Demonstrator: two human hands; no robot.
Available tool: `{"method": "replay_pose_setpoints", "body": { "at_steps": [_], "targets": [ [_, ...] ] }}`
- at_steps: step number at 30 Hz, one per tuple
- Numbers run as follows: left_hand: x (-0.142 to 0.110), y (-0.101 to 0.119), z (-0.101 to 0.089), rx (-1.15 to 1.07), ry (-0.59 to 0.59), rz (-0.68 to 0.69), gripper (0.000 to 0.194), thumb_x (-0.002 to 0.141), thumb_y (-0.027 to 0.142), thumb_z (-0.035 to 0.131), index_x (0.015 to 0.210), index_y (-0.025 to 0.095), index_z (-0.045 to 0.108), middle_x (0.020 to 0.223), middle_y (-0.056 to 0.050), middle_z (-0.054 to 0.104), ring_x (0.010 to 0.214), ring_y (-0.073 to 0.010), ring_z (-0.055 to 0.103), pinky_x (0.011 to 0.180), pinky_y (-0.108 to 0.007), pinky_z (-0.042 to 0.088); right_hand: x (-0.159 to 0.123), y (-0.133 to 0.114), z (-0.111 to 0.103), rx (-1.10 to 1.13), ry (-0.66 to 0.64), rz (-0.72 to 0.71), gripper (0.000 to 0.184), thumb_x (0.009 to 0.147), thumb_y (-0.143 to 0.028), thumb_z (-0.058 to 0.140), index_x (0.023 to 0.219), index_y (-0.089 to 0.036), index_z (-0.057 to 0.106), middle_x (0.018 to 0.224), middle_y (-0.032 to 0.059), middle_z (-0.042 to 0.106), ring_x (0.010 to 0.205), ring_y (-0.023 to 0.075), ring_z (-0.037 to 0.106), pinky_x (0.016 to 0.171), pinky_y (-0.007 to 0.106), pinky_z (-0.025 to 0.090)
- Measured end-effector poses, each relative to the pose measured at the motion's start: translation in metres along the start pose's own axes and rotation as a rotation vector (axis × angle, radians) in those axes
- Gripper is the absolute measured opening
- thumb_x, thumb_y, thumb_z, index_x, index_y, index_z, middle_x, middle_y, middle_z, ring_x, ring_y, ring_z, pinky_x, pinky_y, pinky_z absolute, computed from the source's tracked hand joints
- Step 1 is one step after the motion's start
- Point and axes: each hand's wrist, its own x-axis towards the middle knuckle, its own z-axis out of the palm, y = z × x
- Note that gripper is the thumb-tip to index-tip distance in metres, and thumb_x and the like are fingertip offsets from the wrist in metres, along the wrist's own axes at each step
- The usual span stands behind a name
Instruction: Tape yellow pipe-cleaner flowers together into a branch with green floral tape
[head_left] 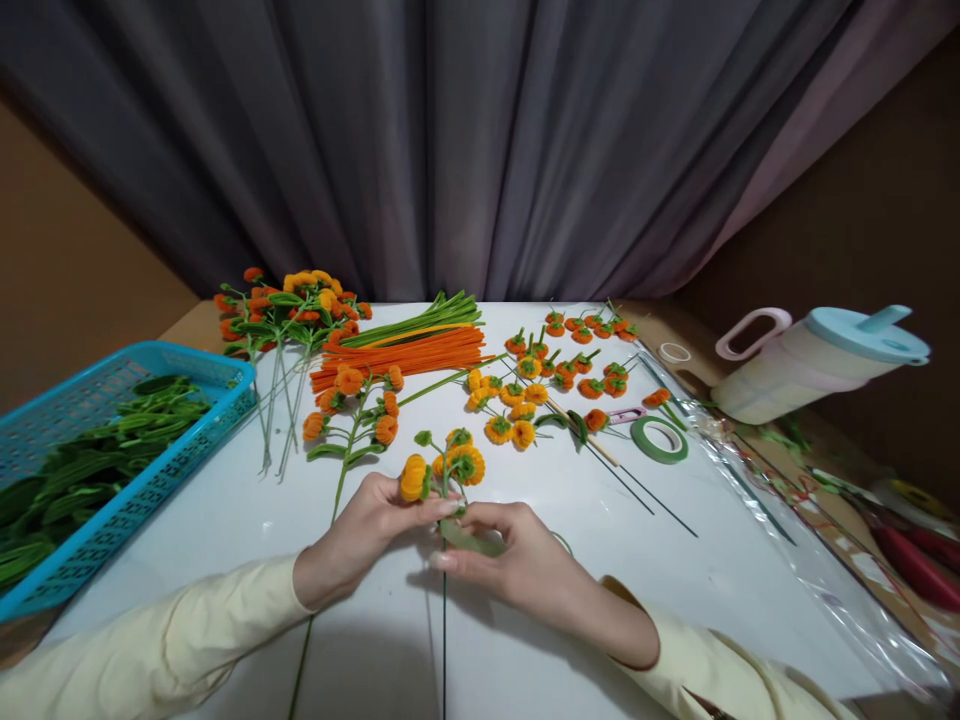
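Observation:
My left hand (367,525) pinches the top of a thin dark stem wire (445,640) just below a cluster of yellow-orange chenille pumpkins (466,464). Another yellow pumpkin (412,477) leans out over its fingers. Thumb and fingers of my right hand (525,560) close around a pale green strip of floral tape (472,538) beside that wire. The wire runs down toward me over the white table. Behind my left hand lies a branch (352,440) with orange pumpkins and green leaves.
A blue basket (240,375) of green leaves stands left. Behind are orange chenille stems (405,358), green chenille stems (420,320) and finished branches (281,310). Loose yellow pumpkins (523,433), a green tape roll (660,440) and a lidded tumbler (802,370) are right, near red-handled pliers (911,565).

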Motion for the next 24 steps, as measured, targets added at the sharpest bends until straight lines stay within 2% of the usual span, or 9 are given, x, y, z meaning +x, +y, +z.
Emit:
{"method": "replay_pose_setpoints", "body": {
  "at_steps": [3, 6, 8, 11, 14, 17, 19, 24],
  "targets": [
    [-0.001, 0.001, 0.001, -0.021, -0.001, 0.003, 0.020, 0.070, 0.033, 0.074, 0.068, 0.014, 0.073, 0.076, -0.005, 0.069, 0.077, -0.0177, 0.059, 0.075, -0.027, 0.045, 0.001, 0.001, 0.004, 0.060, 0.003, 0.075, 0.026, 0.080, -0.028, 0.064, 0.058, -0.014, 0.061, 0.049, -0.0021, 0.058, 0.052, 0.0120, 0.053, 0.054, 0.022, 0.044],
    [-0.001, 0.002, 0.002, -0.026, 0.019, -0.013, 0.021, 0.069, 0.034, 0.074, 0.072, 0.013, 0.074, 0.077, -0.004, 0.070, 0.078, -0.0174, 0.059, 0.076, -0.027, 0.045, 0.000, 0.001, 0.000, 0.014, 0.014, 0.073, 0.022, 0.082, -0.030, 0.063, 0.068, -0.014, 0.066, 0.049, -0.0016, 0.061, 0.048, 0.0124, 0.055, 0.051, 0.022, 0.044],
    [-0.001, 0.003, 0.002, -0.028, 0.030, -0.023, 0.021, 0.069, 0.034, 0.074, 0.072, 0.013, 0.074, 0.076, -0.004, 0.069, 0.078, -0.0171, 0.058, 0.076, -0.027, 0.044, -0.002, 0.001, -0.004, -0.079, 0.077, -0.036, 0.015, 0.081, -0.030, 0.065, 0.079, -0.015, 0.068, 0.061, 0.0008, 0.068, 0.055, 0.0143, 0.060, 0.056, 0.023, 0.047],
    [-0.001, 0.004, 0.002, -0.009, 0.037, -0.032, 0.023, 0.068, 0.034, 0.074, 0.070, 0.011, 0.073, 0.075, -0.005, 0.069, 0.075, -0.0169, 0.057, 0.072, -0.026, 0.043, -0.005, 0.002, -0.009, -0.302, 0.212, -0.363, 0.011, 0.087, -0.022, 0.059, 0.093, -0.017, 0.065, 0.084, 0.0064, 0.071, 0.072, 0.0175, 0.064, 0.067, 0.027, 0.049],
    [-0.001, 0.004, 0.001, 0.004, 0.058, -0.035, 0.023, 0.067, 0.034, 0.074, 0.066, 0.011, 0.072, 0.072, -0.005, 0.067, 0.070, -0.0157, 0.054, 0.067, -0.025, 0.043, -0.007, 0.003, -0.010, -0.560, 0.241, -0.592, 0.017, 0.090, -0.011, 0.047, 0.100, -0.015, 0.060, 0.088, 0.0102, 0.068, 0.076, 0.0196, 0.060, 0.067, 0.030, 0.048],
    [-0.002, 0.005, 0.002, -0.009, 0.057, -0.043, 0.022, 0.068, 0.033, 0.074, 0.067, 0.011, 0.072, 0.072, -0.005, 0.067, 0.069, -0.0154, 0.054, 0.066, -0.025, 0.043, -0.006, 0.003, -0.011, -0.756, 0.198, -0.667, 0.023, 0.088, -0.005, 0.039, 0.096, -0.013, 0.059, 0.082, 0.0108, 0.064, 0.071, 0.0201, 0.054, 0.061, 0.030, 0.046],
    [-0.002, 0.006, 0.001, -0.016, 0.043, -0.044, 0.022, 0.070, 0.032, 0.073, 0.071, 0.011, 0.073, 0.077, -0.006, 0.069, 0.073, -0.0172, 0.056, 0.068, -0.026, 0.044, -0.005, 0.003, -0.012, -0.811, 0.173, -0.684, 0.025, 0.086, -0.003, 0.037, 0.093, -0.013, 0.059, 0.077, 0.0101, 0.062, 0.067, 0.0198, 0.051, 0.058, 0.029, 0.043],
    [-0.002, 0.007, 0.001, 0.000, 0.015, -0.032, 0.024, 0.072, 0.032, 0.071, 0.082, 0.011, 0.076, 0.083, -0.009, 0.071, 0.084, -0.0225, 0.060, 0.075, -0.030, 0.046, 0.000, 0.005, -0.017, -0.661, 0.210, -0.670, 0.023, 0.087, -0.005, 0.039, 0.084, -0.015, 0.060, 0.069, 0.0070, 0.062, 0.061, 0.0176, 0.052, 0.055, 0.027, 0.042]
  ]
}}
